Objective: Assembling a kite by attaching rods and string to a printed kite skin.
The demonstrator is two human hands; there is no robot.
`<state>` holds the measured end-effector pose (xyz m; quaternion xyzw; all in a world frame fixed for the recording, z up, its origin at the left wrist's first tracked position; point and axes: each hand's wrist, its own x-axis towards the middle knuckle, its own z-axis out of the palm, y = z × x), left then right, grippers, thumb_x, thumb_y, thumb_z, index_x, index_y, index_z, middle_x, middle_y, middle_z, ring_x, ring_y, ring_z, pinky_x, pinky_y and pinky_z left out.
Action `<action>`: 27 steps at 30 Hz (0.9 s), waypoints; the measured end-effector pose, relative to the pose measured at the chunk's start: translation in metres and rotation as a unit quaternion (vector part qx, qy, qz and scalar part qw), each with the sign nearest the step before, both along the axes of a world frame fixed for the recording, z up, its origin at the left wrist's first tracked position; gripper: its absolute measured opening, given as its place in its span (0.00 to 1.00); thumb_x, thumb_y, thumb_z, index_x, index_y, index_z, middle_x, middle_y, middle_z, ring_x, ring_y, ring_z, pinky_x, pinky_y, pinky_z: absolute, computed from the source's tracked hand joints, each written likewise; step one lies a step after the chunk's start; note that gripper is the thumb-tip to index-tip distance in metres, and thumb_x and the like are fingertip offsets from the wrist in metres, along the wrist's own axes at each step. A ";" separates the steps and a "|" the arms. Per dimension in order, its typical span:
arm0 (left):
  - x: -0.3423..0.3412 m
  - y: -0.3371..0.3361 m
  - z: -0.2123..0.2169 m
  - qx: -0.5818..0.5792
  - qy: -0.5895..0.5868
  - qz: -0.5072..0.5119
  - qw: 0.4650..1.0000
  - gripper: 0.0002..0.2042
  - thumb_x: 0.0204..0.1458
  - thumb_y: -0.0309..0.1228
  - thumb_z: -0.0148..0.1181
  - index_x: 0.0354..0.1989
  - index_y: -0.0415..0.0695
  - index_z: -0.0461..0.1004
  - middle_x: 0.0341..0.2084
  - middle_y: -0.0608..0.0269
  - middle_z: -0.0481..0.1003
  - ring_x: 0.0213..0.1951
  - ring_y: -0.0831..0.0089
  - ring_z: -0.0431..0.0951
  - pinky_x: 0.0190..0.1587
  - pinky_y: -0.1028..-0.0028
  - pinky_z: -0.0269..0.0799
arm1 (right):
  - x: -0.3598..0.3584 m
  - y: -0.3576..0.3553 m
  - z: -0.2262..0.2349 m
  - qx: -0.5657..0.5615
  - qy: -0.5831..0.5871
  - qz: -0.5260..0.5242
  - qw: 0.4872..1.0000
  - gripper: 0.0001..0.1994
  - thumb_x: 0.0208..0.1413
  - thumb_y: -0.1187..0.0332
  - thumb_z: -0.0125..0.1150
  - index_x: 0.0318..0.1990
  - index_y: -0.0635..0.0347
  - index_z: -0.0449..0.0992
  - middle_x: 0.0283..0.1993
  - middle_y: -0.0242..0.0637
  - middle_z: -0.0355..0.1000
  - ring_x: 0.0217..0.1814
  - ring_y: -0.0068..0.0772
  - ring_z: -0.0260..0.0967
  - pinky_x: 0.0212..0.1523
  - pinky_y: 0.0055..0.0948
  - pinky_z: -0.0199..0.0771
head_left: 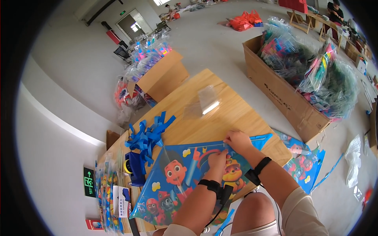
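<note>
A blue kite printed with cartoon figures lies spread over the near part of the wooden table, its sheet draping towards my lap. My left hand is closed over the middle of the kite, near its top edge; what its fingers hold is hidden. Just above and to the right, my right hand pinches at the kite's top edge, with fingers curled together. A thin rod seems to run along that edge. Each wrist wears a black strap with a small device.
Blue ribbon strips and a blue tape dispenser sit on the table's left. Clear plastic packaging lies farther up. Cartons of bagged goods stand beyond the table. More printed kites lie at the right.
</note>
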<state>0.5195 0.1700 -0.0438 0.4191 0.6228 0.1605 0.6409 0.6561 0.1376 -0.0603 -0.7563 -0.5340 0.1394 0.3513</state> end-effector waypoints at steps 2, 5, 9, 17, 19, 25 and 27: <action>0.001 -0.001 0.001 0.003 -0.001 -0.002 1.000 0.11 0.53 0.32 0.66 0.28 0.38 0.74 0.23 0.61 0.78 0.17 0.75 0.73 0.15 0.75 0.62 | 0.001 -0.001 0.000 -0.008 0.006 -0.003 1.000 0.08 0.53 0.61 0.66 0.32 0.54 0.79 0.35 0.34 0.75 0.40 0.43 0.75 0.40 0.40 0.75; 0.003 -0.003 0.002 0.010 0.012 -0.006 1.000 0.10 0.53 0.31 0.67 0.27 0.38 0.74 0.22 0.61 0.78 0.17 0.75 0.73 0.15 0.76 0.61 | 0.002 -0.003 -0.002 -0.013 0.005 0.000 1.000 0.07 0.52 0.61 0.66 0.31 0.53 0.78 0.34 0.33 0.74 0.41 0.42 0.75 0.41 0.40 0.75; 0.002 -0.001 0.000 0.019 0.009 -0.009 1.000 0.11 0.53 0.31 0.67 0.26 0.38 0.74 0.21 0.60 0.77 0.16 0.75 0.73 0.15 0.76 0.61 | 0.001 -0.002 -0.001 -0.008 -0.001 0.006 1.000 0.08 0.51 0.60 0.67 0.30 0.53 0.78 0.34 0.32 0.74 0.42 0.41 0.74 0.42 0.39 0.75; -0.004 0.004 0.000 0.127 0.076 -0.058 0.987 0.14 0.50 0.32 0.69 0.20 0.34 0.76 0.15 0.57 0.77 0.17 0.71 0.77 0.19 0.72 0.69 | -0.002 0.000 0.012 -0.013 0.001 -0.030 0.999 0.14 0.49 0.62 0.71 0.38 0.55 0.74 0.35 0.36 0.77 0.41 0.44 0.76 0.40 0.40 0.76; -0.014 0.009 0.002 0.159 0.174 -0.181 0.955 0.12 0.49 0.33 0.69 0.30 0.35 0.78 0.24 0.53 0.79 0.24 0.67 0.80 0.27 0.69 0.74 | -0.002 0.000 0.012 -0.015 -0.001 -0.022 1.000 0.16 0.50 0.62 0.71 0.41 0.56 0.72 0.35 0.37 0.78 0.41 0.45 0.77 0.41 0.41 0.76; -0.029 -0.016 0.015 0.612 0.239 -0.432 0.618 0.24 0.57 0.35 0.59 0.61 0.40 0.66 0.64 0.55 0.65 0.62 0.62 0.67 0.58 0.60 0.65 | 0.011 -0.010 -0.002 0.077 0.141 -0.085 0.983 0.11 0.53 0.66 0.67 0.39 0.60 0.73 0.36 0.41 0.76 0.41 0.48 0.75 0.40 0.41 0.75; -0.038 -0.017 0.006 0.635 0.243 -0.439 0.588 0.24 0.58 0.35 0.56 0.62 0.39 0.65 0.66 0.55 0.63 0.64 0.61 0.64 0.62 0.58 0.61 | 0.006 -0.016 0.015 0.129 0.149 -0.107 0.975 0.08 0.54 0.70 0.65 0.39 0.61 0.74 0.36 0.42 0.75 0.40 0.49 0.75 0.39 0.41 0.75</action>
